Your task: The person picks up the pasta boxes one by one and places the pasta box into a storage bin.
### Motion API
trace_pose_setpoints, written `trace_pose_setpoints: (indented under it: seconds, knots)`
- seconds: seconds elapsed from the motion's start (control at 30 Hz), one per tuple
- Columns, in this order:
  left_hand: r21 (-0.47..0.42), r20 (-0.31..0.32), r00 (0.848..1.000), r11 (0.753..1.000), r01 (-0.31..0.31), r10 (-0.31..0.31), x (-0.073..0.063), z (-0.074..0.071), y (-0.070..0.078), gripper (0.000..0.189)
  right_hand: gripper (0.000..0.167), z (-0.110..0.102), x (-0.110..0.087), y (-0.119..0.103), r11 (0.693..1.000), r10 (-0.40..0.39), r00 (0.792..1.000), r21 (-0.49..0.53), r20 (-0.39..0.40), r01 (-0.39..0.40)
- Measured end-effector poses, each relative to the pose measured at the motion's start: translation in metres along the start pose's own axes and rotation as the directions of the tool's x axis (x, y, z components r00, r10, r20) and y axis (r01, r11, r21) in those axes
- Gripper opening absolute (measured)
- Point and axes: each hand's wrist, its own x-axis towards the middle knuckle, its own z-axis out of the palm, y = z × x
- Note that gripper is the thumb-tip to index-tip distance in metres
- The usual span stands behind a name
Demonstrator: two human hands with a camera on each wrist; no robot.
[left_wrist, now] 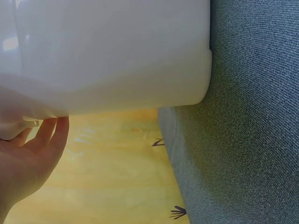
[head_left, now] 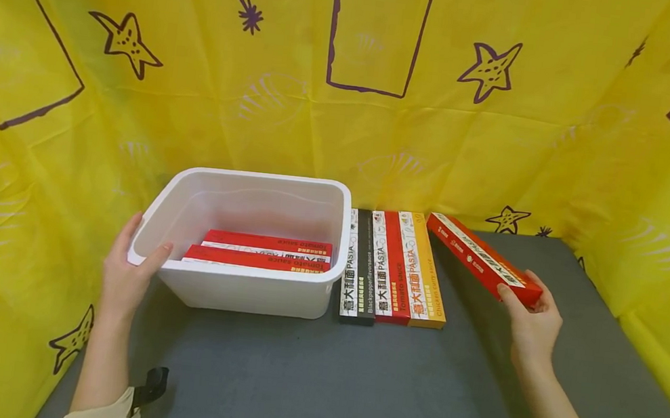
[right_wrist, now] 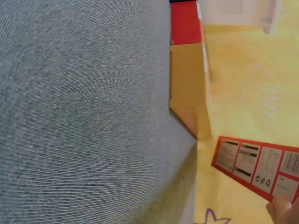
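Note:
A white plastic bin [head_left: 246,292] stands left of centre in the head view. My left hand [head_left: 132,262] grips its left rim, thumb over the front left corner and fingers along the outer side. In the left wrist view, fingers [left_wrist: 58,137] curl under the bin's lip. Inside the bin lie red Tomato sauce pasta boxes [head_left: 256,258]. My right hand [head_left: 534,322] pinches the near end of another red pasta box [head_left: 477,254], held tilted above the table at the right. The right wrist view shows that box's printed side [right_wrist: 254,165] and part of a finger.
Right of the bin, three pasta boxes lie side by side: a black Blackpepper one [head_left: 366,267], a red Tomato sauce one [head_left: 394,270] and a yellow Chicken curry one [head_left: 426,273]. A grey cloth [head_left: 316,384] covers the table. Yellow patterned curtains [head_left: 301,62] enclose the back and sides.

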Motion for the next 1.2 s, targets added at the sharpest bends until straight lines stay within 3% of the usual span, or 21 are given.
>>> trace_pose_setpoints:
  seconds: [0.2,0.5,0.7,0.93,1.2]
  knots:
    - [-0.008,-0.008,1.000,1.000,-0.012,0.012,0.000,0.001,-0.001,0.072,0.047,0.001,-0.007,-0.010,0.992,-0.045,0.998,0.118,0.037,0.041]
    - [-0.007,-0.018,1.000,1.000,-0.007,0.007,0.000,0.002,-0.001,0.072,0.044,0.011,-0.023,-0.032,0.961,-0.075,0.975,0.275,0.208,0.015]
    - [-0.002,-0.010,1.000,1.000,-0.002,0.002,-0.001,0.001,-0.001,0.072,0.045,0.024,-0.035,-0.044,0.948,-0.147,0.933,0.315,0.327,0.038]
    - [-0.003,-0.018,1.000,1.000,-0.012,0.012,-0.002,0.001,0.000,0.071,0.045,0.044,-0.046,-0.052,0.931,-0.217,0.887,0.359,0.408,0.062]
    - [-0.006,-0.037,0.999,0.999,-0.038,0.038,-0.002,0.001,0.000,0.069,0.046,0.070,-0.056,-0.054,0.935,-0.259,0.800,0.348,0.542,0.067]
